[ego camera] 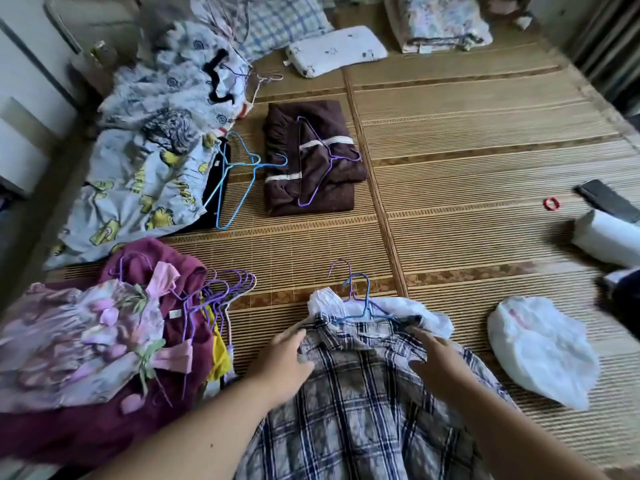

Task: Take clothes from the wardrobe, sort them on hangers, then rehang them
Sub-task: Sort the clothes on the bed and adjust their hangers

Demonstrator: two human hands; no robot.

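Nearest the camera, a plaid shirt [363,410] lies spread on a woven mat [485,150], its collar pointing away from the person. The left hand [287,362] holds the shirt's left shoulder, with cloth caught between thumb and fingers [294,336]. The right hand [436,358] grips the other shoulder the same way, its fingers curled into the fabric by the collar. A blue hanger [363,306] sits in the neck of the shirt with its hook sticking out onto the mat. A purple hook [341,268] shows just behind it. A white garment [329,297] lies under the shirt's top edge.

To the left is a heap of clothes: a floral dress [79,341] on top of a maroon garment [187,337], and a bit of yellow cloth [220,355] at the edge. A bunch of purple hangers [225,282] fans out from the heap. To the right of the shirt lies a crumpled white plastic bag [540,344].

Farther off, a folded brown garment [311,188] lies mid-mat with a purple hanger [329,157] on top. A second blue hanger [235,174] lies just to its left, beside a pale cartoon-print cloth [138,188]. At the right edge are a red hair band [551,204] and a white roll [606,240].

At the far end are a small white pillow [336,50], a checked cloth [277,19] and a folded floral quilt [436,22].
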